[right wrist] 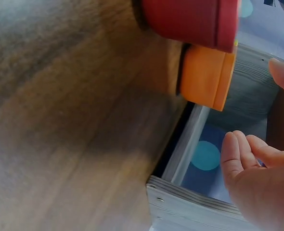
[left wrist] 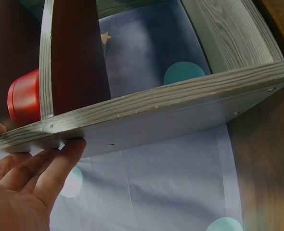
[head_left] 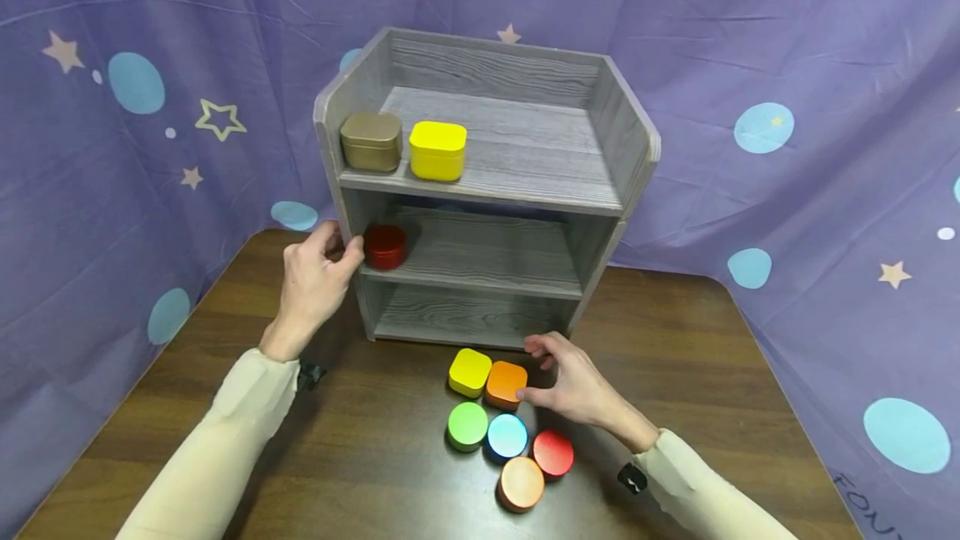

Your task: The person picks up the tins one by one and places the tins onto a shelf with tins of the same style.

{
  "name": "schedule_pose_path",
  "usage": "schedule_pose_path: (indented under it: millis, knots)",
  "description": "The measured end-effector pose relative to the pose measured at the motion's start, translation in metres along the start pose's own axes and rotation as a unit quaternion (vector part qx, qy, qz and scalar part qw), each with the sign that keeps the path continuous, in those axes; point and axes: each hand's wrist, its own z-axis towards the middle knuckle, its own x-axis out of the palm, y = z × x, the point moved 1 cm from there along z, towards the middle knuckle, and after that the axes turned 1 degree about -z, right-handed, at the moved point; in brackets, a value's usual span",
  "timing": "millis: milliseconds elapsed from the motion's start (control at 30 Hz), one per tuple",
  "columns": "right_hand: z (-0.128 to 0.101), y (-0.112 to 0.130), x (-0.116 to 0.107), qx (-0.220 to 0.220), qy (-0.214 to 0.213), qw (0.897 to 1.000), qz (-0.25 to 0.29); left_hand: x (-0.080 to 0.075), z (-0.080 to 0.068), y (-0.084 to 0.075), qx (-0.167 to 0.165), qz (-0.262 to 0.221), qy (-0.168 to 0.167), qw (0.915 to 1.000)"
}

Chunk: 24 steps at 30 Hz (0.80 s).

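the left hand (head_left: 315, 273) rests spread on the grey shelf unit's (head_left: 487, 182) left wall beside a red tin (head_left: 385, 246), while the right hand (head_left: 573, 386), fingers loosely curled, touches the orange square tin (head_left: 505, 384).

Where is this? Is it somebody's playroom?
More likely a small staged tabletop set than a real playroom: a purple star-and-dot cloth hangs all around as a backdrop, and on the brown table stand only a grey shelf and little coloured tins.

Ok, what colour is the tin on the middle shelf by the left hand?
Dark red tin, clearest in the head view.
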Motion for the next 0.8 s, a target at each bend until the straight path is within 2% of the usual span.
schedule_pose_path:
  millis: [300,800]
  knots:
    - [0.000,-0.011,0.008,0.008,0.012,1.000,-0.018,0.001,0.000,0.000,-0.011,-0.004,0.004,0.9999]
    - [0.000,-0.019,0.019,0.024,0.054,0.998,-0.035,0.001,0.000,0.001,-0.001,0.000,-0.004,1.0000]
